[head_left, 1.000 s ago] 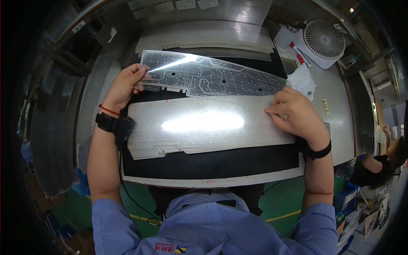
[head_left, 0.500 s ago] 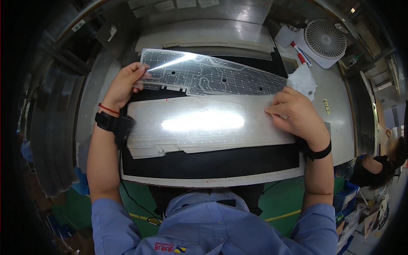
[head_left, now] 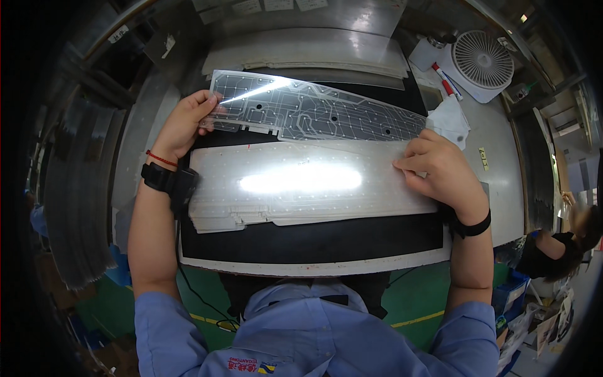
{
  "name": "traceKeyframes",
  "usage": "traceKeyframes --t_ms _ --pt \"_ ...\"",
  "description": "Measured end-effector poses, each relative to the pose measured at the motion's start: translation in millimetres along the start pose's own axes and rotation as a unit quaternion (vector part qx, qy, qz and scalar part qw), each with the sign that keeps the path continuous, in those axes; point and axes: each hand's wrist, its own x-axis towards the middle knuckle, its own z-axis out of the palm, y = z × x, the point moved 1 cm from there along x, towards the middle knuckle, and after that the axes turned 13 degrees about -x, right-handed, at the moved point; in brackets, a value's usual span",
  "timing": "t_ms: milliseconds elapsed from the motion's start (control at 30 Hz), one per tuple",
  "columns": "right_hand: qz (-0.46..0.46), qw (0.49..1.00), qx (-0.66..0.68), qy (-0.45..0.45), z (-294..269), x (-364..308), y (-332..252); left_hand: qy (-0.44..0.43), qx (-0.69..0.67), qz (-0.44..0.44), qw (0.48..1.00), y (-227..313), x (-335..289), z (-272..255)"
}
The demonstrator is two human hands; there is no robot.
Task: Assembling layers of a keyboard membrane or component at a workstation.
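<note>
A clear plastic circuit film (head_left: pixel 326 113) with pale printed traces, dots and a few dark holes is raised at a slant above the far part of the black mat (head_left: pixel 352 242). Gripping its left end between thumb and fingers is my left hand (head_left: pixel 188 119). Near me lies a stack of similar translucent circuit sheets (head_left: pixel 301 204), with bright glare across its top and stepped edges at the lower left. My right hand (head_left: pixel 440 169) is closed in a pinch over the stack's right end, beside the film's right end. What its fingertips hold cannot be made out.
Another stack of pale sheets (head_left: pixel 308 50) lies at the back. At the far right stand a white fan (head_left: pixel 482 60), a red marker (head_left: pixel 443 80) and a white crumpled cloth or mask (head_left: pixel 448 120). A co-worker's arm (head_left: pixel 551 245) shows at the right edge.
</note>
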Motion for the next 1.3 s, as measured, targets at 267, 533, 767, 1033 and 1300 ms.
traceKeyframes --t_ms 267,533,767,1033,1300 --pt "0.000 1.000 0.005 0.003 1.0 -0.7 -0.3 0.007 -0.004 0.001 1.000 -2.1 0.5 1.4" --pt "-0.011 1.000 -0.003 0.013 0.1 0.0 -1.4 -0.002 -0.013 0.001 1.000 -1.7 0.7 0.7" --pt "0.003 0.998 0.032 0.048 0.6 -1.6 4.8 0.001 -0.006 -0.008 1.000 0.2 -0.1 1.0" --pt "0.007 1.000 0.028 0.002 2.6 -2.0 5.4 -0.001 0.004 -0.006 1.000 -0.8 1.0 -0.4" --pt "0.005 0.998 0.064 0.027 7.4 -3.3 8.4 -0.004 0.003 -0.006 1.000 -1.4 1.6 -1.2"
